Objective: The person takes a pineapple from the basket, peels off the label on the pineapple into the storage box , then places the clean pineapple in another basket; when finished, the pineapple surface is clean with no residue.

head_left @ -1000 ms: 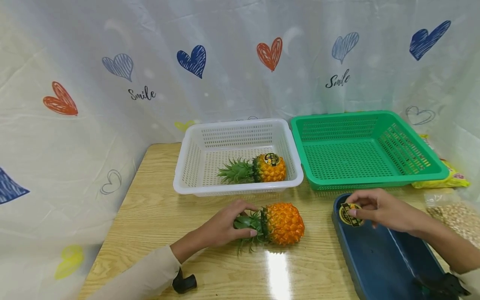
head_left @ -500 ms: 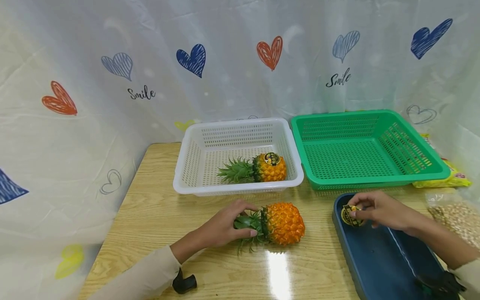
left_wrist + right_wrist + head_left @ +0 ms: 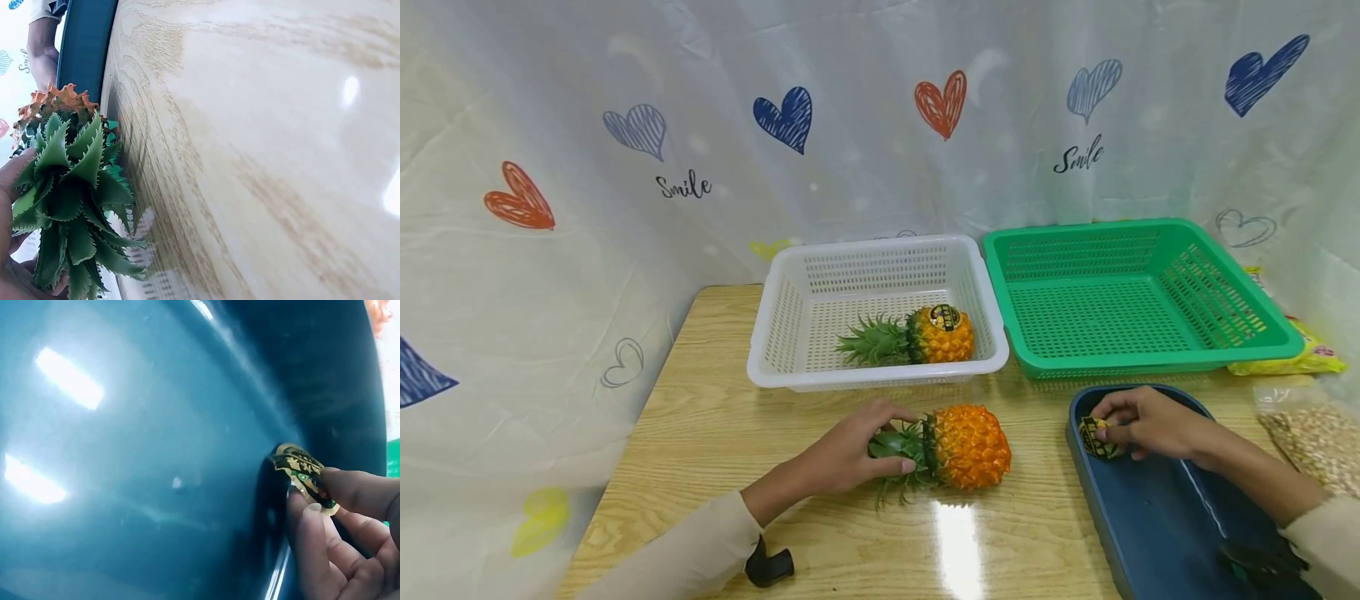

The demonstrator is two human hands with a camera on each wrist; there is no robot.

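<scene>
My left hand [image 3: 857, 454] grips the green leafy crown of an orange pineapple [image 3: 970, 447], which lies on its side on the wooden table. In the left wrist view the spiky leaves [image 3: 75, 212] fill the space beside my fingers. Over at the right, my right hand [image 3: 1150, 423] pinches a black and gold sticker [image 3: 303, 478] between thumb and fingers. Sticker and fingertips are inside the far end of a dark blue tray [image 3: 1150, 508]. A second pineapple [image 3: 946, 337], bearing a similar black and gold sticker, lies in the white basket [image 3: 786, 367].
A green basket [image 3: 1120, 367] stands to the right of the white one. Yellow packets [image 3: 1292, 354] and a clear bag of pale pieces [image 3: 1318, 437] lie at the far right. Part of a black object [image 3: 769, 567] shows under my left sleeve.
My right hand has moved slightly down with the sticker, which now tilts more. My left hand and the pineapple have stayed put.
</scene>
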